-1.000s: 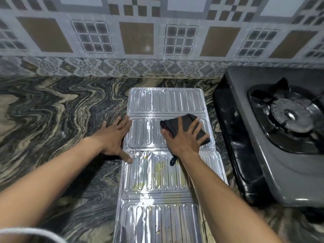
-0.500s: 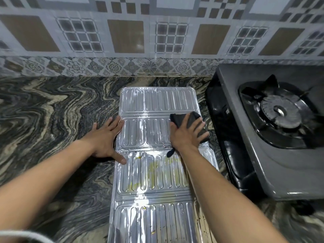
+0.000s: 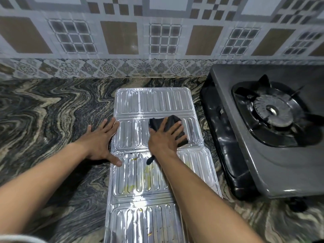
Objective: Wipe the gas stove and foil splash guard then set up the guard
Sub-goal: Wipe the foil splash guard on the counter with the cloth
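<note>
Left hand [image 3: 100, 142] lay flat, fingers spread, pinning left edge of ribbed silver foil splash guard [image 3: 154, 102], long axis running away from person. Right hand [image 3: 164, 139] pressed dark cloth [image 3: 172, 122] mid-panel; yellow stains nearer, toward wrist. Grey gas stove [image 3: 263, 155] right.

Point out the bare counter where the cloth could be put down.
Widest patch: marble counter left of the foil splash guard, beyond the left hand. A narrow strip lies between guard and tiled wall. Crowded: the gap between guard and gas stove.
</note>
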Demonstrator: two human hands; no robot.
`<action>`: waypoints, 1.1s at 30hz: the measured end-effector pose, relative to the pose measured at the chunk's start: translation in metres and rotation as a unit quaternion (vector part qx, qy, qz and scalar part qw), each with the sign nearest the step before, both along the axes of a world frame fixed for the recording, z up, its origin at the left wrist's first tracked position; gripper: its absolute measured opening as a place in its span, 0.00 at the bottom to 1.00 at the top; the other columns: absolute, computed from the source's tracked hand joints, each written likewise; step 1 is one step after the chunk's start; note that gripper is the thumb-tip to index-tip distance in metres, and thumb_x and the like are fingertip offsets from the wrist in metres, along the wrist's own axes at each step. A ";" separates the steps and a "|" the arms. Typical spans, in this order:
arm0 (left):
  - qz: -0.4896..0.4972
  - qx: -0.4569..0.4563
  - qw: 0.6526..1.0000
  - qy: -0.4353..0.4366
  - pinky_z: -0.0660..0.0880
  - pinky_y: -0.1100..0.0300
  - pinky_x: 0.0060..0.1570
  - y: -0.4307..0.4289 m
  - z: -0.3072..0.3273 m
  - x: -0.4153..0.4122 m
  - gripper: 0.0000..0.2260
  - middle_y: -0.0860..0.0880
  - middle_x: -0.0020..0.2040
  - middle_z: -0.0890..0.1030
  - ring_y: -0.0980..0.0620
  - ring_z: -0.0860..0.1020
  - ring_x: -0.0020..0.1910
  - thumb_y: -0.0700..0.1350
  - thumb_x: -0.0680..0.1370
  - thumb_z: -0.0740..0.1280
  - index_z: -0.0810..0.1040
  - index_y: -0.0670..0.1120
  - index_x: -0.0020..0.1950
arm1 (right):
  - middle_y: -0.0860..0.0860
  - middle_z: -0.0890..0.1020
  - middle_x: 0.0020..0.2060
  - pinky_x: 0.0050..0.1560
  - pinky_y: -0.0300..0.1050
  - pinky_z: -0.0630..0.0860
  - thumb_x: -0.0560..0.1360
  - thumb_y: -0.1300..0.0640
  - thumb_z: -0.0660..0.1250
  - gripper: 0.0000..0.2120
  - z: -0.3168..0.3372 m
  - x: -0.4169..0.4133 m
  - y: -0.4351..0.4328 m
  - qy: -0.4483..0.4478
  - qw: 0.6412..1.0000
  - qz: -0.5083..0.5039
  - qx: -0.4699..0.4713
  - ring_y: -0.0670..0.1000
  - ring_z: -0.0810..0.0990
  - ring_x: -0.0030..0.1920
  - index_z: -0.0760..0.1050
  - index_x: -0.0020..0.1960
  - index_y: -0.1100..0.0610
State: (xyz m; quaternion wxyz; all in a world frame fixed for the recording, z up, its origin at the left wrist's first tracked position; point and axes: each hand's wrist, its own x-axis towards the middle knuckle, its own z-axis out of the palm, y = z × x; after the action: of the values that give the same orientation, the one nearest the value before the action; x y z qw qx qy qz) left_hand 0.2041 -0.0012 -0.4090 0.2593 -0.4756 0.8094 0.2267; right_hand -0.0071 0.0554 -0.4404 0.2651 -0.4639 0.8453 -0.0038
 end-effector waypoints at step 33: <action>0.007 -0.015 1.000 -0.011 0.34 0.31 0.71 -0.003 -0.007 0.004 0.72 0.57 0.75 0.26 0.53 0.29 0.76 0.80 0.51 0.69 0.27 0.52 0.77 | 0.51 0.47 0.80 0.77 0.62 0.39 0.85 0.46 0.51 0.25 0.018 -0.005 0.061 -0.072 0.882 0.464 -0.040 0.51 0.40 0.79 0.52 0.80 0.46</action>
State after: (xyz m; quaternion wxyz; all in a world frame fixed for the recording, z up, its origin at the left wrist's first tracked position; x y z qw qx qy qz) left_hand 0.2078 -0.0041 -0.4157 0.2594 -0.4874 0.8066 0.2110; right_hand -0.0124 0.1166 -0.4222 0.2777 -0.8116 0.5114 0.0526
